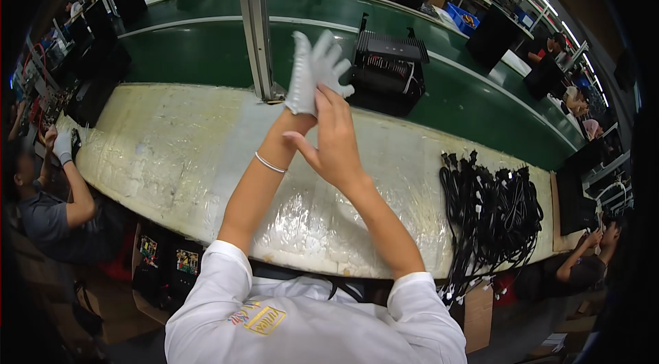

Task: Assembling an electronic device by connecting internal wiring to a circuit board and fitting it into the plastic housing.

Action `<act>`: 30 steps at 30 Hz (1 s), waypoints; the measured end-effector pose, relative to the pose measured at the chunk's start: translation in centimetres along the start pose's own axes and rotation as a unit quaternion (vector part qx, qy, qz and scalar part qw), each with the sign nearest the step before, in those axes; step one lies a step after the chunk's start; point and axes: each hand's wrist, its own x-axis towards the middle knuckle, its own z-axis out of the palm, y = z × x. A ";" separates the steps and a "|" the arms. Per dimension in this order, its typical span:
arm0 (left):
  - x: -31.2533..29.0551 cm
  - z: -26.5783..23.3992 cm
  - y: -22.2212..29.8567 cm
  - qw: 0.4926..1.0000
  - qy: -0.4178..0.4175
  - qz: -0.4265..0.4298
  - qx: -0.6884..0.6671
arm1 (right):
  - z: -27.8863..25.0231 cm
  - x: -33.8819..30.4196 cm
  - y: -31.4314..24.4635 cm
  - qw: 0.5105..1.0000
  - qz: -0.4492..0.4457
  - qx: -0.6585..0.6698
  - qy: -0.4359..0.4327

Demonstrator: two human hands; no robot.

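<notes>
My left hand [317, 74] wears a white knit glove and is raised over the table's far edge, its fingers spread. A white band circles that wrist. My right hand [335, 139] is bare and crosses in front of it. Its fingertips lie against the glove near the palm and cuff, while its thumb stands apart by the left wrist. Just beyond, to the right of the glove, a black ribbed metal housing [390, 65] with an open side sits on the green conveyor belt [192, 55].
A pile of black cables [487, 209] covers the right part of the film-covered worktable [171, 158]. A metal post [255, 28] rises at its far edge. Co-workers sit at both ends and across the belt. Boxes with circuit boards [187, 261] stand below the table at left.
</notes>
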 end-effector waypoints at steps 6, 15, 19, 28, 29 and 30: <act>-2.7 0.7 0.9 0.992 0.019 0.068 -0.106 | 0.3 0.0 -1.9 0.995 -0.063 -0.042 0.059; -4.0 3.5 -0.7 0.995 -0.010 -0.050 -0.089 | -4.2 -1.2 -2.3 0.990 -0.063 -0.120 -0.049; -3.7 3.8 -2.1 0.970 -0.051 -0.170 -0.166 | -4.8 -1.1 -2.1 0.988 -0.090 -0.075 -0.104; -2.0 1.5 -4.9 0.943 -0.237 -0.161 -0.172 | -3.4 -1.8 -0.4 0.980 -0.081 -0.031 -0.178; -1.9 1.4 -4.7 0.947 -0.195 -0.170 -0.191 | -3.9 -1.4 -0.6 0.983 -0.069 -0.045 -0.166; -2.0 1.3 -4.5 0.947 -0.194 -0.168 -0.191 | -4.5 -1.1 -0.8 0.982 -0.071 -0.044 -0.168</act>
